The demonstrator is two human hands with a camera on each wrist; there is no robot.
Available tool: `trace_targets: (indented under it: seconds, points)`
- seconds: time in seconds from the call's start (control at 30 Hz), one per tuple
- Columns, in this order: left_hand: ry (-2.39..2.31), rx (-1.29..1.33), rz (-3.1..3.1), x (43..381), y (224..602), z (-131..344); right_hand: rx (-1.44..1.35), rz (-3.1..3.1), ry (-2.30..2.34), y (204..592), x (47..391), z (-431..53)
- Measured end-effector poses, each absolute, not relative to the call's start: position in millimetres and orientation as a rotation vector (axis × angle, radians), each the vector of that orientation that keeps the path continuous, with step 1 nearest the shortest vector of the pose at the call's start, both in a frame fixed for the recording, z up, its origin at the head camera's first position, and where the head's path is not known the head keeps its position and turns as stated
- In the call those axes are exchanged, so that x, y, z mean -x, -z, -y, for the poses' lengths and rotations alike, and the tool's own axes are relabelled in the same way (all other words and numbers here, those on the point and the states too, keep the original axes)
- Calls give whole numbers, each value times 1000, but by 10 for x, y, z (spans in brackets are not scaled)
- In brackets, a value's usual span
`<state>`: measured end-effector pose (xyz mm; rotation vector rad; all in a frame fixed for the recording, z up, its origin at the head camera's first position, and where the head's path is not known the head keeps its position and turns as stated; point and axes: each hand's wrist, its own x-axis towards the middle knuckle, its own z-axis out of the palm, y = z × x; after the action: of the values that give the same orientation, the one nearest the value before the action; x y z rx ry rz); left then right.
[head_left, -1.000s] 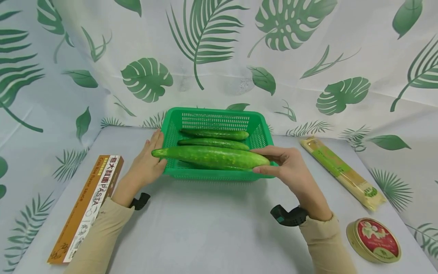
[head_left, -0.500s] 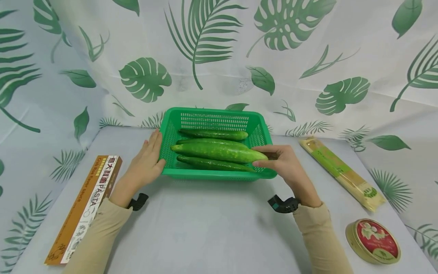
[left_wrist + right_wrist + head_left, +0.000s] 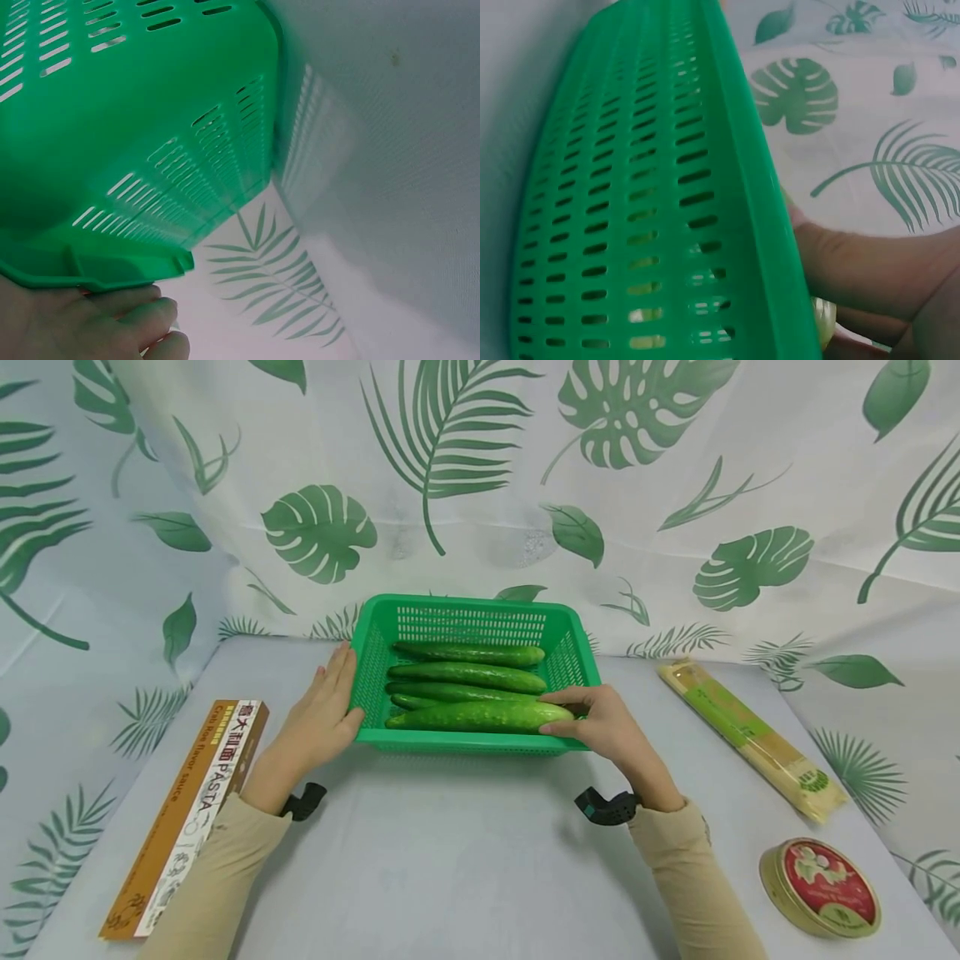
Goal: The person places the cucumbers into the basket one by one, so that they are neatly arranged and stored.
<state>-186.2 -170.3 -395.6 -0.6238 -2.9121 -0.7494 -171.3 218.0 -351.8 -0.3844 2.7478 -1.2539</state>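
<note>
A green plastic basket [image 3: 480,741] with slotted walls holds several cucumbers lying side by side across it. Thumb and fingers of my right hand [image 3: 600,724] pinch the right end of the thick front cucumber [image 3: 465,717], down inside the front wall. Behind it lie a second cucumber [image 3: 468,674] and, farthest back, another cucumber [image 3: 472,653]. My left hand [image 3: 318,714] rests with straight fingers against the basket's left side. The left wrist view has its fingers [image 3: 154,322] right at the basket rim. In the right wrist view the front wall hides most of the held cucumber.
An orange-and-white pasta box [image 3: 187,814] lies at the left. On the right are a yellow-green packet of noodles [image 3: 750,735] and a round red-and-gold tin [image 3: 821,887]. A leaf-patterned cloth [image 3: 480,527] hangs behind the basket.
My right hand has moved the cucumber from above the basket down into it, at the front beside the other cucumbers. My left hand has stayed at the basket's left side.
</note>
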Motion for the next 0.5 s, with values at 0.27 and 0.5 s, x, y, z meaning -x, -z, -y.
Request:
trace_targets:
  seconds: [0.27,0.5]
  points:
    - [740,617,2915,1852,3934,1690,469,-2699,1209,3530,1717,-2217]
    - [739,613,2920,1850,3936,1690,475,-2649,1237,3529,1706,-2233]
